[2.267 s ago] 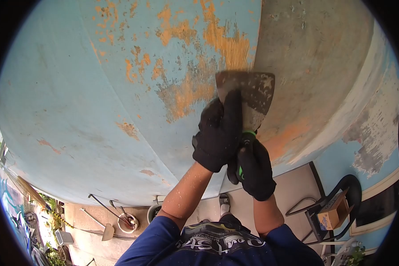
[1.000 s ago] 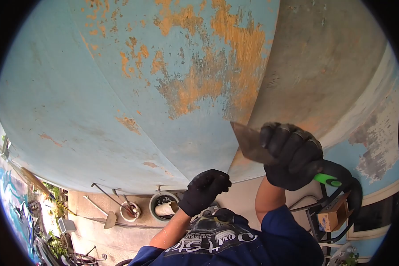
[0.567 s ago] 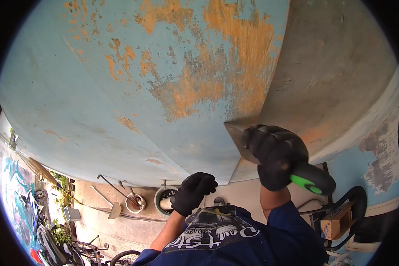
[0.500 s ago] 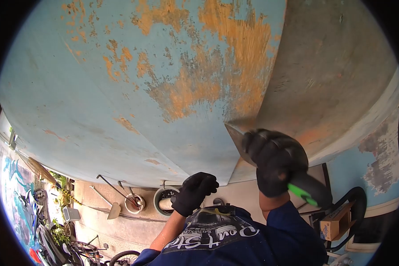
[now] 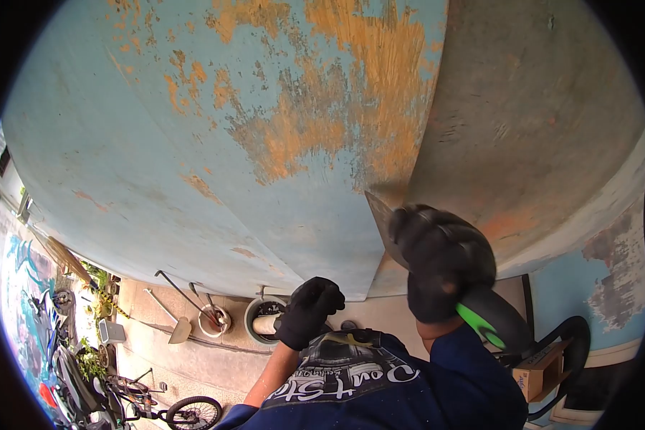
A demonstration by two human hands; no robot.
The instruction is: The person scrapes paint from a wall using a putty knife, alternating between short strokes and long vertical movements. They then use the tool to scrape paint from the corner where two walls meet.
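My right hand (image 5: 448,258), in a black glove, is wrapped round the handle (image 5: 494,322) of a wide-bladed scraper, black with green trim. The scraper's blade (image 5: 382,222) is up against the wall, by the corner where the blue face meets a grey-brown one. Pale blue paint (image 5: 122,158) covers much of the wall, with worn orange and grey patches (image 5: 380,93) above the blade. Lower down and to the left is my left hand (image 5: 312,312), also gloved in black. Its fingers are curled in, nothing shows in them, and it stays apart from the scraper.
Below the wall stand a bucket with tools in it (image 5: 213,320) and a round tub (image 5: 254,331) holding a pale roll-like thing. A long-handled dustpan (image 5: 180,330) lies nearby. Bicycles (image 5: 193,413) are at lower left, a cardboard box (image 5: 541,373) at lower right.
The view has shifted slightly, so the wall patches sit a little further left. My right hand and the scraper have moved slightly down along the corner; the left hand stays curled.
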